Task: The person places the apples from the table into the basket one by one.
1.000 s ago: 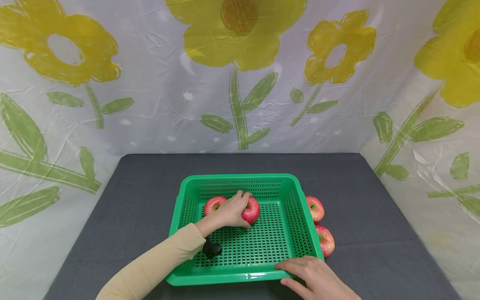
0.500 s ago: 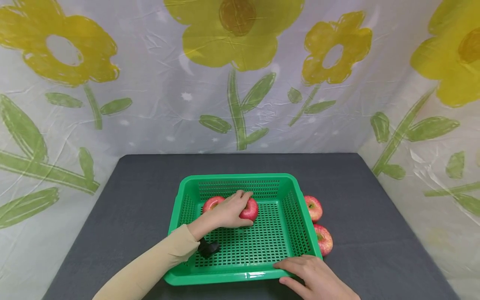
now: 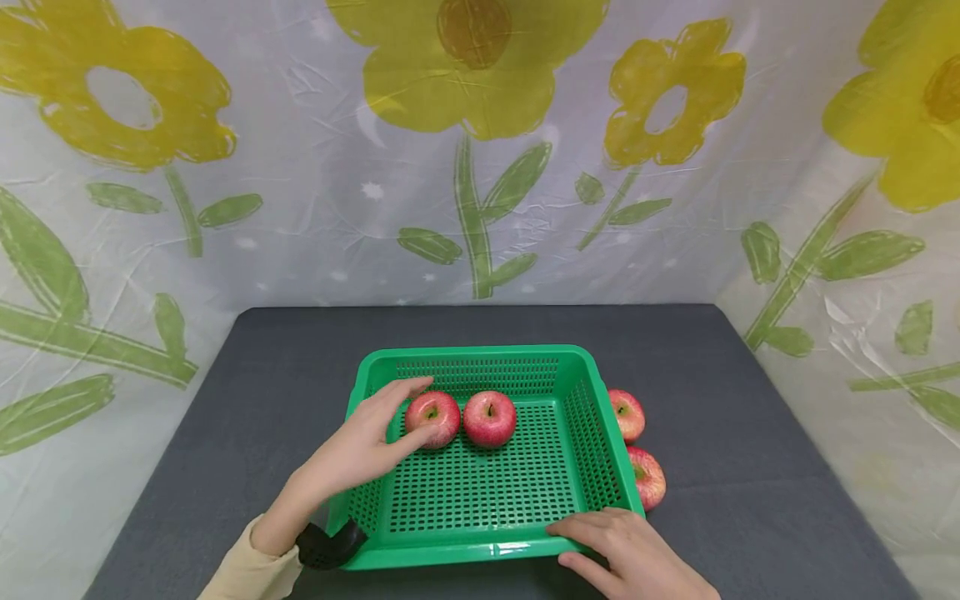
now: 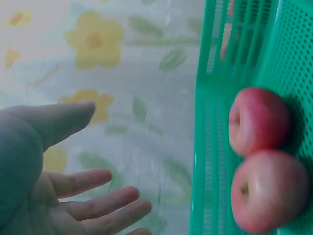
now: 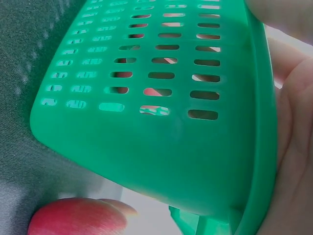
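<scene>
Left hand spread by the left apple, pinching nothing, right hand gripping the green basket's near rim, presumably to steady it, right apple also inside, third apple and fourth apple on the dark table outside.

No lettering, label, brand name, number or sign can be read anywhere — neither in the head view nor in either wrist view.
</scene>
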Demonstrator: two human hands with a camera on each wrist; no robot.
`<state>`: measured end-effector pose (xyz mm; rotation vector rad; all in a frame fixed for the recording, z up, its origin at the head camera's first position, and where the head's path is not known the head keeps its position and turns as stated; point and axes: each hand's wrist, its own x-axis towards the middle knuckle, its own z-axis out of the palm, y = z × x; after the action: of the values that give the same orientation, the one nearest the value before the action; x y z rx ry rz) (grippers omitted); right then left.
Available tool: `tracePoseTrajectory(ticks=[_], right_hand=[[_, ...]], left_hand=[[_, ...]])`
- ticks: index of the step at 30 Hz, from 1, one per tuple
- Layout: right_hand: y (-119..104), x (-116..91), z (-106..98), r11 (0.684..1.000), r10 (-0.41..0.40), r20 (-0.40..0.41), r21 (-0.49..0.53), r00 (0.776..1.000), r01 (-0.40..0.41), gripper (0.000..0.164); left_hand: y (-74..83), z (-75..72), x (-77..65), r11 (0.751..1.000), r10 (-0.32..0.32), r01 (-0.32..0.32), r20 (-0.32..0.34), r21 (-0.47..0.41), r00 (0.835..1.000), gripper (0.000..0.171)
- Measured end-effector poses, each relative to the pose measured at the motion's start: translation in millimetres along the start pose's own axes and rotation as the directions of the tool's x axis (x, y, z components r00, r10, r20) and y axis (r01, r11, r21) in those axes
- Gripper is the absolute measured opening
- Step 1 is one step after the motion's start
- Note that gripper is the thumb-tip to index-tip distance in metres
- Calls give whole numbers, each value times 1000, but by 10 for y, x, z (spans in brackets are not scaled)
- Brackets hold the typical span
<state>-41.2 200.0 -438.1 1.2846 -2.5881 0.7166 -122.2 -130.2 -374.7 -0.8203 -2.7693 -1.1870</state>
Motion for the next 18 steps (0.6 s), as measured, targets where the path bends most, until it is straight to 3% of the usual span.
tracePoseTrajectory(ticks=[4, 8, 13, 18], right_hand=[[-2, 4, 0, 1000, 9, 1, -3, 1000, -9, 24], [-7, 8, -4, 1000, 7, -1, 2, 1000, -7, 24], [-15, 11, -3, 1000, 3, -8, 5, 1000, -3, 25], [-16, 8, 11, 1000, 0, -38, 0, 999, 0, 28]], left_hand=[[-128, -83, -260, 998, -63, 60, -122, -26, 990, 57], [-254, -104, -463, 987, -154, 141, -185, -82, 971, 59], [-419, -34, -622, 957, -269, 244, -161, -158, 950, 75], [-581, 111, -679, 935, -314, 284, -123, -212, 941, 90]])
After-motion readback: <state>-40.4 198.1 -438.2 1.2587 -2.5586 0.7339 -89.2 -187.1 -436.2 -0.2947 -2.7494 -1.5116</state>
